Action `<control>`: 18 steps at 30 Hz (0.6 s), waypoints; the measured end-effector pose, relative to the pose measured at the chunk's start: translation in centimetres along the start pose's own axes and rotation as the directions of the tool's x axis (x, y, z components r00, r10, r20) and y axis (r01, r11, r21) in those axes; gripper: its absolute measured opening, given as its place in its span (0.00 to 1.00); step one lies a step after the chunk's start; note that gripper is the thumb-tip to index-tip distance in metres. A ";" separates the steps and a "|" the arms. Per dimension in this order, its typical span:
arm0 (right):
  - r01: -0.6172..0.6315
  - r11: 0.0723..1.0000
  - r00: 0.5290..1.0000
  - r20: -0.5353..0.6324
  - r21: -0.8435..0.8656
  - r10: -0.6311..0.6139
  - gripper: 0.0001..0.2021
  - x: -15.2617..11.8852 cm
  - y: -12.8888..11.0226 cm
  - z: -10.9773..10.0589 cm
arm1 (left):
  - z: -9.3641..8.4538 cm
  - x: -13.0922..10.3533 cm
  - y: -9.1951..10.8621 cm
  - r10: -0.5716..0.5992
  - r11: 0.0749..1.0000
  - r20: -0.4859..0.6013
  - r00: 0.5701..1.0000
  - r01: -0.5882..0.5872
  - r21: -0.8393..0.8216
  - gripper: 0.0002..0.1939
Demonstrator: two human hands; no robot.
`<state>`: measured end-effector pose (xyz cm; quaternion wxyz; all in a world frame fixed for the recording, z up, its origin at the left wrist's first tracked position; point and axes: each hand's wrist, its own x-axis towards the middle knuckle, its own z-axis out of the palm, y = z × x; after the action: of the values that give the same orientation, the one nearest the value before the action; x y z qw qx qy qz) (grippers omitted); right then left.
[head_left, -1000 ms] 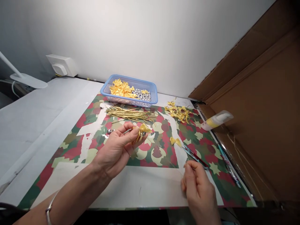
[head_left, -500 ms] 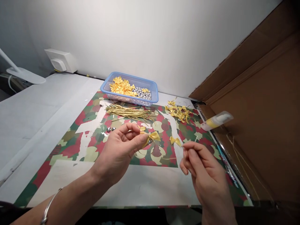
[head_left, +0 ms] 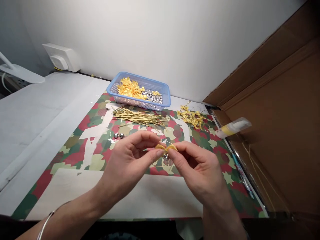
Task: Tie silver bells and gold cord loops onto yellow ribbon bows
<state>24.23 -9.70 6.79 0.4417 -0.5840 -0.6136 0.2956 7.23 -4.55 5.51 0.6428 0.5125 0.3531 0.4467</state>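
Can't read any text, label, brand, number or sign. Faint marking on the capped bottle (head_left: 227,130), too small and blurred to make out.
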 end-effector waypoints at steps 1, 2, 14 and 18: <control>-0.006 1.000 1.000 -0.015 0.015 0.007 0.07 -0.1 -0.1 0.0 | -0.1 0.1 0.1 -0.026 1.000 0.028 0.999 0.026 0.008 0.05; -0.012 1.000 0.999 -0.035 0.024 0.013 0.07 -0.1 -0.1 0.1 | -0.2 0.1 0.2 -0.049 0.999 0.051 0.998 0.048 0.025 0.05; -0.064 0.987 0.989 -0.124 0.146 0.082 0.11 -0.2 0.5 1.2 | -0.3 0.0 -0.6 0.058 0.995 0.103 0.993 -0.065 0.071 0.16; -0.103 0.979 0.987 -0.101 0.174 0.122 0.11 -0.2 0.4 1.2 | -0.5 0.1 -1.4 0.339 0.884 0.160 0.927 -0.372 0.282 0.11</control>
<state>23.39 -9.69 5.85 0.5053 -0.5940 -0.5270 0.3379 7.13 -4.44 4.06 0.4800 0.6851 0.2835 0.4690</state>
